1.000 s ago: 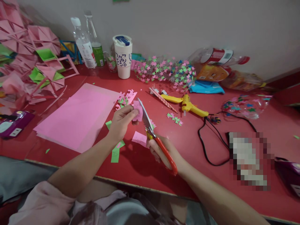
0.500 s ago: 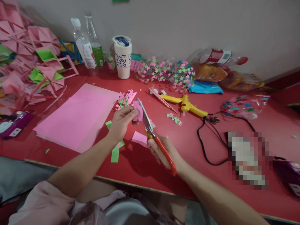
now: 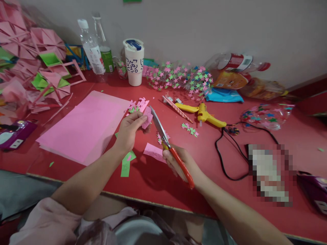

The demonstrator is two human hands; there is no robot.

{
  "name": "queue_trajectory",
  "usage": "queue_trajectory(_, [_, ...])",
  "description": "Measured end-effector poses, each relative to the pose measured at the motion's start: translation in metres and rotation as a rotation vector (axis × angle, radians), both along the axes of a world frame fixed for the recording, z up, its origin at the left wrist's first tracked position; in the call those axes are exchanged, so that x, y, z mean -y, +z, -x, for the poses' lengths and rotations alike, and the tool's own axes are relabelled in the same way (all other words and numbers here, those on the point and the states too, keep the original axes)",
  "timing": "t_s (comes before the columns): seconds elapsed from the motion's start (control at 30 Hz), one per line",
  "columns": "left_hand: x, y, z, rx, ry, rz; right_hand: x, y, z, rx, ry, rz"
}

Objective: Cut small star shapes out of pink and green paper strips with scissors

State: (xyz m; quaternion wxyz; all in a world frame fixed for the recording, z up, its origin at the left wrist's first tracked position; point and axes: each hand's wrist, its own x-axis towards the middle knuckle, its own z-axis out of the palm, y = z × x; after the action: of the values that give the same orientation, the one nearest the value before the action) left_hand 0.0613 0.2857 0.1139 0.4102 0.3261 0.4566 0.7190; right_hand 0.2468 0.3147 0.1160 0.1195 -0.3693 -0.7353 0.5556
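My left hand (image 3: 129, 131) pinches a small piece of pink paper (image 3: 147, 117) between thumb and fingers. In my right hand (image 3: 180, 161) is a pair of scissors (image 3: 158, 124) with red handles, the blades pointing up toward the pink piece. The blade tips lie close beside the paper's right edge. Below my hands a pink paper strip (image 3: 153, 151) with faint marks rests on the table, and green paper pieces (image 3: 125, 166) lie near my left wrist. Behind my left hand sits a pile of pink and green cut scraps (image 3: 138, 104).
Pink sheets (image 3: 84, 126) lie at left on the red table (image 3: 153, 185). A white tumbler (image 3: 134, 64) and bottles (image 3: 93, 54) stand at the back. Toward the right are a yellow glue gun (image 3: 208, 117), its black cord, small paper stars (image 3: 189, 129) and a star-covered bottle (image 3: 176, 78).
My left hand has moved slightly left with the pink piece and turned it, away from the blades. The scissors have shifted slightly right and stay in my right hand.
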Motion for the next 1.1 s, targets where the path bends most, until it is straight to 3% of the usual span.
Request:
queue_trajectory(0.27, [-0.0034, 0.0054, 0.0061, 0.252, 0.041, 0.074, -0.0026, -0.0035, -0.0008, 0.023, -0.022, -0.029])
queue_trajectory(0.43, [-0.0064, 0.0059, 0.0077, 0.586, -0.018, 0.078, -0.0020, -0.0024, -0.0002, 0.011, -0.021, -0.033])
queue_trajectory(0.57, [-0.0060, 0.0067, 0.0039, 0.672, -0.041, 0.102, 0.0000, -0.0020, 0.0010, 0.007, -0.012, -0.019])
queue_trajectory(0.87, [-0.0087, 0.0051, 0.0020, 0.615, 0.016, 0.053, 0.0021, -0.0035, 0.0024, 0.016, 0.010, -0.003])
queue_trajectory(1.1, [-0.0054, 0.0020, 0.0051, 0.169, 0.074, -0.058, -0.0055, -0.0061, 0.0002, 0.067, 0.074, -0.090])
